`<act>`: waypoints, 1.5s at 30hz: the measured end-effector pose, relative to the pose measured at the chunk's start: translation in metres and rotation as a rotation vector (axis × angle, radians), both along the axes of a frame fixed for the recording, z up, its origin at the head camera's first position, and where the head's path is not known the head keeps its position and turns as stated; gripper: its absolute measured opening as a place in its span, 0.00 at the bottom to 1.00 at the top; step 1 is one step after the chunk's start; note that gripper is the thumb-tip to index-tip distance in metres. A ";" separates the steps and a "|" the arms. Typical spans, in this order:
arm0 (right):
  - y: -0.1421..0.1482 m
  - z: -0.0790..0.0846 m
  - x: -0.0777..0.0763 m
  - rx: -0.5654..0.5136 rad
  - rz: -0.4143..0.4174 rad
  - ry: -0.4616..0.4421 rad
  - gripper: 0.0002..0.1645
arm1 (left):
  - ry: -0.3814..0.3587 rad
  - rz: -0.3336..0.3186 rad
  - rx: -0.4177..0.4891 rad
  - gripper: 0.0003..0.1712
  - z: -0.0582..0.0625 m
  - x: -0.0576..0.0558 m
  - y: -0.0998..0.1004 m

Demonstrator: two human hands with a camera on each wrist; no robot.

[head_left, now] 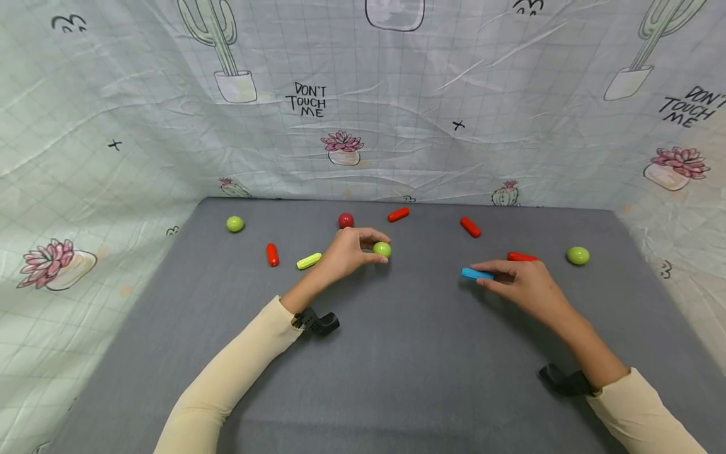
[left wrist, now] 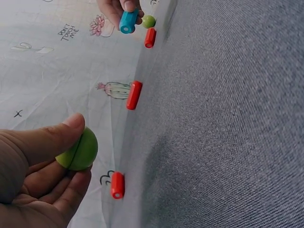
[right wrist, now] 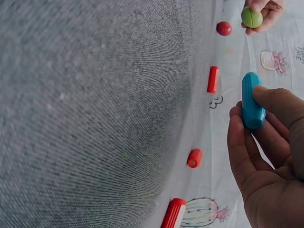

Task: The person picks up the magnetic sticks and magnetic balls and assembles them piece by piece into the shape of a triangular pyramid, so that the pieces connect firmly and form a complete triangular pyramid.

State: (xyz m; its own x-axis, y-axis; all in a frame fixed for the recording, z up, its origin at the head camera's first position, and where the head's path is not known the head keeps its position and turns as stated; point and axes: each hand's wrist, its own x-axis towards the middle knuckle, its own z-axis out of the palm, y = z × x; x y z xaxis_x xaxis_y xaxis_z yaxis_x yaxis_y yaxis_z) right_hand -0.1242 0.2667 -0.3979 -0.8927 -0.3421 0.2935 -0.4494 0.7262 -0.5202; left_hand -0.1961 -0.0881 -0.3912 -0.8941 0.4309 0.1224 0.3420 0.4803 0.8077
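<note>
Near the middle of the table, my left hand (head_left: 350, 253) pinches a green ball (head_left: 382, 250) between thumb and fingers. A seam line runs across the green ball (left wrist: 81, 151) in the left wrist view. My right hand (head_left: 527, 284) pinches one end of a short blue stick (head_left: 475, 273), whose other end points left. Ribs show along the blue stick (right wrist: 252, 100) in the right wrist view. A red stick (head_left: 520, 256) lies just behind the right hand, partly hidden by it. Behind the left hand sits a red ball (head_left: 346, 220), and a yellow stick (head_left: 309, 261) lies beside the left wrist.
Two more red sticks, one at the back middle (head_left: 399, 214) and one right of it (head_left: 470, 227), lie on the grey table (head_left: 420, 366). Another red stick (head_left: 273, 255) lies at left. Green balls sit at far left (head_left: 235, 224) and far right (head_left: 578, 255). A printed curtain (head_left: 397, 126) hangs behind.
</note>
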 end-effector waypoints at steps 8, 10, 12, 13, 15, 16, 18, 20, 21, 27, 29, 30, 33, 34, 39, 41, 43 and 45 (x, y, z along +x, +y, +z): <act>-0.003 0.002 0.003 -0.027 0.012 -0.006 0.19 | 0.001 0.009 0.038 0.21 0.001 0.002 -0.002; -0.004 0.002 0.003 -0.034 0.021 -0.002 0.19 | -0.001 0.006 0.038 0.21 0.000 0.003 -0.003; -0.004 0.002 0.003 -0.038 0.029 0.003 0.19 | -0.009 0.005 0.037 0.21 -0.001 0.004 -0.004; -0.005 0.002 0.003 -0.040 0.032 0.002 0.19 | -0.012 0.004 0.035 0.21 -0.001 0.005 -0.004; -0.006 0.002 0.003 -0.041 0.038 -0.001 0.19 | -0.016 -0.001 0.036 0.21 -0.001 0.006 -0.005; -0.006 0.002 0.003 -0.040 0.039 -0.005 0.19 | -0.014 -0.003 0.037 0.21 -0.001 0.006 -0.005; -0.008 0.003 0.003 -0.036 0.038 -0.012 0.19 | -0.007 -0.008 0.040 0.21 -0.002 0.007 -0.006; -0.009 0.003 0.003 -0.034 0.035 -0.024 0.19 | -0.002 -0.011 0.042 0.21 -0.002 0.008 -0.006; -0.009 0.003 0.003 -0.036 0.034 -0.033 0.19 | -0.001 -0.012 0.042 0.21 -0.002 0.008 -0.006; -0.014 0.003 0.002 -0.065 0.038 -0.087 0.19 | 0.017 -0.027 0.025 0.21 -0.003 0.012 -0.005; -0.016 0.003 0.002 -0.069 0.043 -0.091 0.19 | 0.024 -0.038 0.018 0.21 -0.003 0.013 -0.003; -0.016 0.002 0.001 -0.067 0.042 -0.090 0.19 | 0.024 -0.046 0.018 0.21 -0.003 0.014 -0.003; -0.018 0.002 0.001 -0.053 0.044 -0.083 0.19 | 0.016 -0.059 0.024 0.21 -0.002 0.015 -0.002; -0.019 0.002 0.001 -0.050 0.044 -0.079 0.19 | 0.011 -0.060 0.028 0.21 -0.002 0.016 -0.001; -0.021 0.002 0.000 -0.048 0.054 -0.053 0.20 | -0.009 -0.069 0.042 0.21 -0.002 0.018 -0.001; -0.022 0.002 -0.001 -0.055 0.062 -0.046 0.20 | -0.014 -0.074 0.049 0.21 -0.002 0.018 -0.001; -0.023 0.002 -0.001 -0.063 0.071 -0.042 0.20 | -0.015 -0.081 0.059 0.22 -0.002 0.019 0.000; -0.025 0.002 -0.002 -0.066 0.080 -0.036 0.20 | -0.004 -0.088 0.067 0.22 -0.003 0.020 0.001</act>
State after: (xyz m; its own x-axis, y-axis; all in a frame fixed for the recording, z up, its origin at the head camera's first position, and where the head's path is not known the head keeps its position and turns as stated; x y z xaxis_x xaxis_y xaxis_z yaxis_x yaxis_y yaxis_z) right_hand -0.1262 0.2421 -0.3957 -0.8740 -0.3932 0.2856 -0.4841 0.6526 -0.5829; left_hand -0.1764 -0.0876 -0.3938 -0.8539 0.4985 0.1498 0.3770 0.3939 0.8383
